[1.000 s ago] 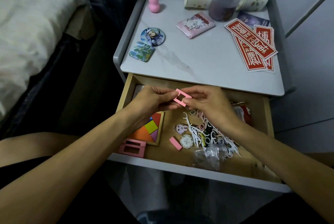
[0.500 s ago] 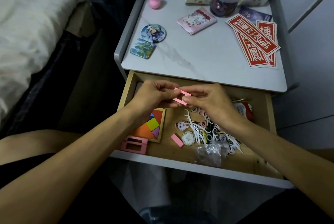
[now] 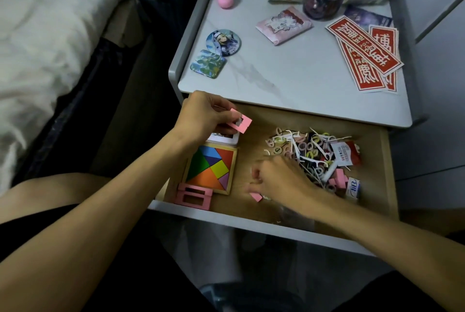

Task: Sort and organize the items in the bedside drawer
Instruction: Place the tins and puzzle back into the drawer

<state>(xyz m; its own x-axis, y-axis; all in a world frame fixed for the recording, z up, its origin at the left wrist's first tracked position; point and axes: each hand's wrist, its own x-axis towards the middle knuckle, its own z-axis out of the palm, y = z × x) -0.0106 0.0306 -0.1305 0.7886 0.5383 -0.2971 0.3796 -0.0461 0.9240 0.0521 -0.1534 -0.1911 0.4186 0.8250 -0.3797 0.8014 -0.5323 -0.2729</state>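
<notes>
The wooden bedside drawer (image 3: 387, 173) stands pulled open. My left hand (image 3: 206, 115) pinches a small pink rectangular frame (image 3: 241, 124) above the drawer's back left corner. My right hand (image 3: 279, 178) is low in the drawer's middle, fingers curled and blurred, right over a small pink block (image 3: 255, 196) on the floor. Whether it grips the block is unclear. A colourful tangram puzzle (image 3: 210, 169) lies at the left. Two stacked pink frames (image 3: 193, 196) sit in the front left corner. A tangle of floss picks and hair ties (image 3: 307, 150) fills the right side.
A white card box (image 3: 224, 138) lies under my left hand. Red packet (image 3: 346, 157), pink blocks (image 3: 338, 177) and a blue-white sachet (image 3: 353, 187) sit at the right. The nightstand top (image 3: 289, 80) holds paper cups, a jar, badges, red stickers. A bed is at the left.
My right hand let go of the pink frame and dropped into the drawer toward the pink block. My left hand kept the frame and shifted left and back. The camera moved closer.
</notes>
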